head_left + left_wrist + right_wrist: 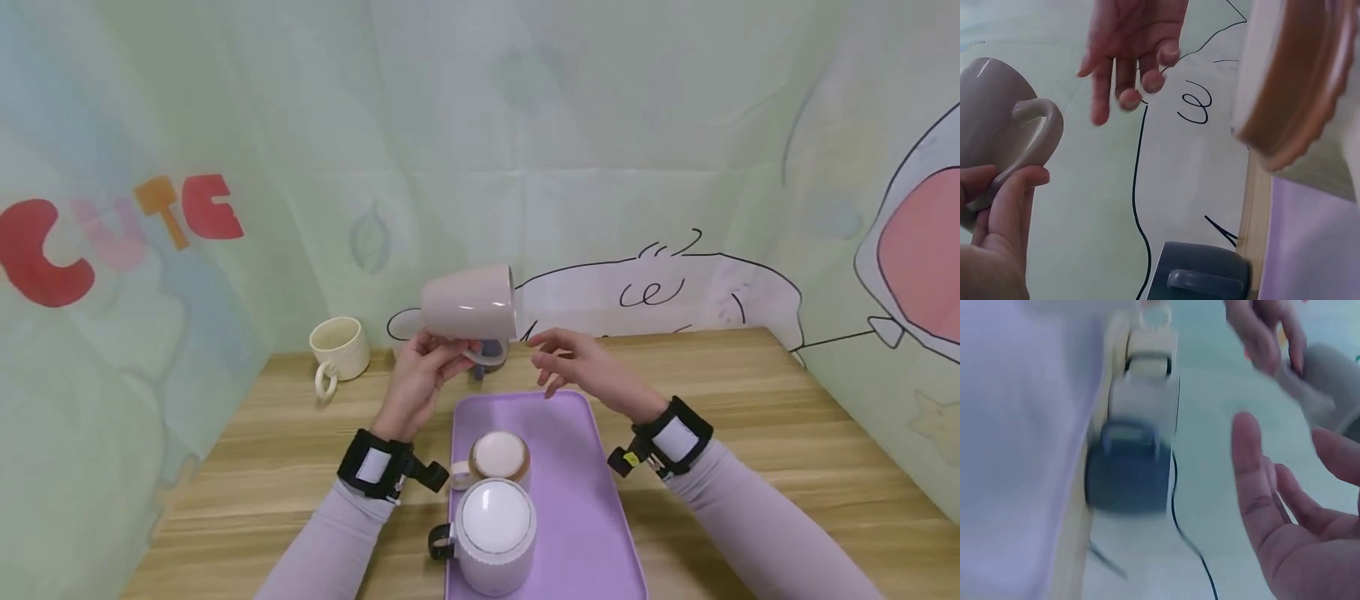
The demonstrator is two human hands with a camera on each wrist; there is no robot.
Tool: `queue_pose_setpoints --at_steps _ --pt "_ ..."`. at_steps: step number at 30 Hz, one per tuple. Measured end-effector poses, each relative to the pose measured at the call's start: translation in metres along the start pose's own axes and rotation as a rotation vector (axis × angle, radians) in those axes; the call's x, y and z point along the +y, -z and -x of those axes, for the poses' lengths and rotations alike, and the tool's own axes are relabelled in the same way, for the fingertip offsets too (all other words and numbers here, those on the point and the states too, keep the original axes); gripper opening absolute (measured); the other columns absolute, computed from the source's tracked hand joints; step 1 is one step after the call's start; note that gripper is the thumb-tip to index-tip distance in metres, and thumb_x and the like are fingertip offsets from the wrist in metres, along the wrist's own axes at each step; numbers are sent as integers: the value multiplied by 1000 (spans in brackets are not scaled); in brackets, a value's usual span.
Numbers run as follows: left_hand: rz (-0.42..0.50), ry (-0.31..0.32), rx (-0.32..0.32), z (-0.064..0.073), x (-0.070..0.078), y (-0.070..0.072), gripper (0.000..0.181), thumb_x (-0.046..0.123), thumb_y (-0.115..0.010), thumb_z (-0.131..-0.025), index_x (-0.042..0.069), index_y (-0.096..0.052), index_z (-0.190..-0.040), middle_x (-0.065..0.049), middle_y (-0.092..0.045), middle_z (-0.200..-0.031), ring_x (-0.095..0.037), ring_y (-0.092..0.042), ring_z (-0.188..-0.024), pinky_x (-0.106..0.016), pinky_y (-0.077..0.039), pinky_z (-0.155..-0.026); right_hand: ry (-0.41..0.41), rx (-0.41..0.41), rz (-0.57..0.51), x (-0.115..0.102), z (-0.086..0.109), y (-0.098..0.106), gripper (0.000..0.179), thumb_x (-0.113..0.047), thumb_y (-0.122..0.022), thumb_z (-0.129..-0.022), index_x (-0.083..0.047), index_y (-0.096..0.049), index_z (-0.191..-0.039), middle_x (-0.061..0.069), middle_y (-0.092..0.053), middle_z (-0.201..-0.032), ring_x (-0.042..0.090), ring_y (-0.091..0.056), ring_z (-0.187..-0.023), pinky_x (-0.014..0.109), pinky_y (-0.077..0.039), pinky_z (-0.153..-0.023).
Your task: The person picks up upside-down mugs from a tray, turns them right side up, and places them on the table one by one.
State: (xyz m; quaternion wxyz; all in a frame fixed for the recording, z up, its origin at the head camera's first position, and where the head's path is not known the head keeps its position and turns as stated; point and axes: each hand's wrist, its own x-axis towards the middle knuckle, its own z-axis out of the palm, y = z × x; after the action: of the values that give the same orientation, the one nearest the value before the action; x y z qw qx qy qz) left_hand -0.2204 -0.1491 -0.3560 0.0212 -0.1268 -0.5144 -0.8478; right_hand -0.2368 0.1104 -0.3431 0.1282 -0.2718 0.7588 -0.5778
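My left hand (416, 379) holds a pale grey mug (468, 304) up above the back of the table. The mug lies tipped on its side, its mouth facing right and its handle hanging down. In the left wrist view the thumb and fingers pinch the mug's handle (1047, 128). My right hand (592, 371) hovers just right of the mug's mouth, apart from it. Its fingers are loosely bent with nothing between them, as the right wrist view also shows. A dark blue mug (1129, 478) stands behind, partly hidden by the held mug in the head view.
A purple tray (581, 500) lies below the hands. On its left side sit a white mug with a black handle (497, 537) and a brown-banded mug (500, 457). At the back left stands a cream mug (341, 346). The right wrist view shows a whitish mug (1144, 400) with a dark handle.
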Motion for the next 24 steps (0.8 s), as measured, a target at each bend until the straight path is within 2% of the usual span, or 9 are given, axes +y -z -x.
queue_pose_setpoints --at_steps 4,7,9,13,19,24 --pt "10 2 -17 1 1 -3 19 -6 -57 -92 4 -56 -108 -7 -65 -95 -20 -68 -88 -28 -58 -79 42 5 -114 -4 -8 -24 40 -24 -60 -96 -2 -51 -128 20 -55 -111 39 -59 -94 50 -57 -78" --pt "-2 15 -28 2 -1 -5 21 -5 -56 -92 4 -55 -111 -7 -63 -97 -18 -68 -87 -26 -58 -78 70 33 -162 -5 -10 -35 34 -18 -60 -96 3 -53 -121 17 -57 -105 30 -60 -88 49 -56 -78" --pt "-11 20 -35 3 -2 -7 23 -5 -56 -92 3 -54 -114 -8 -62 -100 -18 -67 -87 -26 -58 -78 95 53 -174 -5 -11 -40 28 -15 -60 -96 6 -55 -115 16 -58 -99 28 -59 -85 47 -56 -77" --pt "-46 27 -69 5 -3 -8 32 -4 -57 -92 2 -50 -123 -11 -60 -108 -21 -67 -92 -30 -56 -83 138 106 -176 -4 -12 -43 22 -10 -59 -96 6 -59 -111 17 -58 -96 33 -58 -86 41 -55 -76" --pt "-101 53 -111 5 -5 -5 41 -6 -59 -90 -1 -46 -129 -17 -57 -118 -27 -65 -101 -40 -52 -92 184 160 -158 -3 -9 -40 20 -7 -59 -94 6 -62 -111 21 -61 -100 38 -58 -89 36 -53 -81" --pt "-147 114 -131 5 -6 0 50 -6 -60 -90 4 -41 -135 -20 -49 -128 -29 -62 -106 -49 -45 -99 209 193 -155 -4 -9 -39 17 -7 -62 -93 5 -64 -104 12 -63 -98 37 -59 -94 38 -52 -87"
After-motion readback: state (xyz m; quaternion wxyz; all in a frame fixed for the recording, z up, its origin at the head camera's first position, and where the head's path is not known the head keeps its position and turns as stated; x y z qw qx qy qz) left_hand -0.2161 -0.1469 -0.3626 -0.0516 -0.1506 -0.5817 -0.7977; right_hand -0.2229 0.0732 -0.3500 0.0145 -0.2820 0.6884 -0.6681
